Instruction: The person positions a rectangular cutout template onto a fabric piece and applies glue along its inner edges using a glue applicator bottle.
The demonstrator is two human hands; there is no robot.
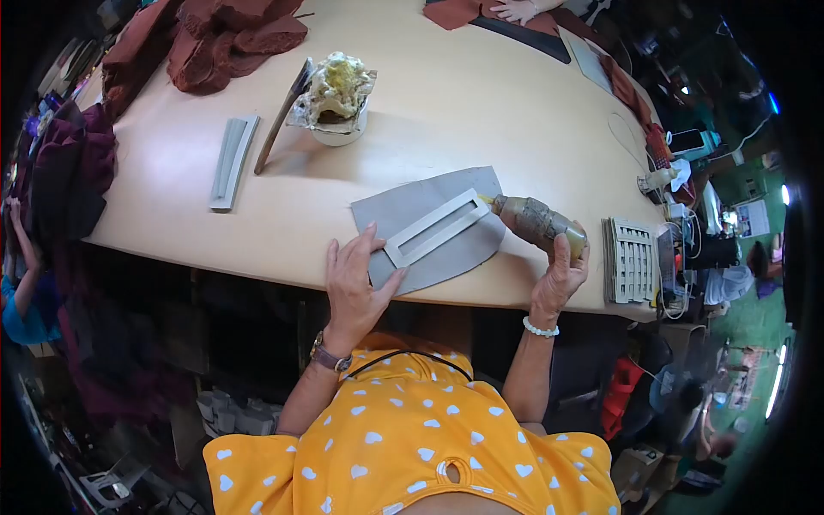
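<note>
A flat grey piece of leather-like material (pixel 395 206) lies near the table's front edge. On it rests a pale grey rectangular frame with a long slot (pixel 412 251), set at a slant. My left hand (pixel 354 273) is at the lower left of both, fingers spread and fingertips against the piece and the frame's near end. Wrapped round the base of a crusted, amber glue bottle (pixel 534 221) is my right hand (pixel 562 273). The bottle is tilted almost flat, its yellowish nozzle (pixel 487 200) at the frame's far right end.
A glue-crusted pot (pixel 339 133) stands behind, with a dark stick (pixel 281 120) leaning beside it. Slim grey strips (pixel 232 163) lie at left, stacked slotted frames (pixel 631 262) at right. Reddish-brown fabric (pixel 227 47) covers the back left. Another person's hand (pixel 515 10) rests across the table.
</note>
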